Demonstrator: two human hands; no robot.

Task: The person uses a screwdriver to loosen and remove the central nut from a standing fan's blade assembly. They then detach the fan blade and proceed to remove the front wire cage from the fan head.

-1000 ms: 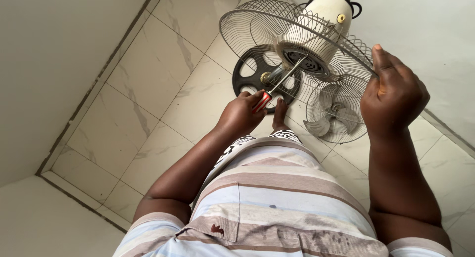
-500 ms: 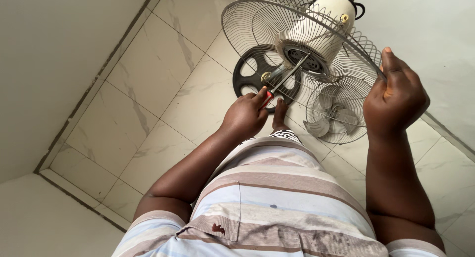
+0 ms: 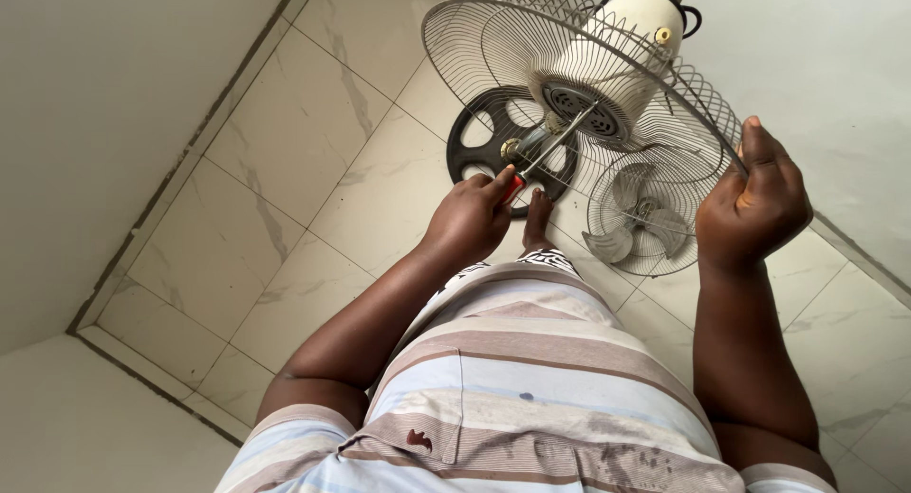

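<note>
I see the left hand (image 3: 470, 218) closed round a screwdriver (image 3: 550, 151), tip at the fan motor (image 3: 607, 75). The right hand (image 3: 754, 204) grips the wire guard (image 3: 474, 37) rim.

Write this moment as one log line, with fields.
left hand: holds screwdriver, tip at fan motor | right hand: grips rear wire guard rim | floor: round fan base, blade with front guard

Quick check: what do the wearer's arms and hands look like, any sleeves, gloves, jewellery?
Both hands are bare: left hand and right hand show no gloves, rings or watch. Forearms are uncovered. Short sleeves of a striped shirt, pale blue, white and brown bands with some dark stains, end at the upper arms.
</note>
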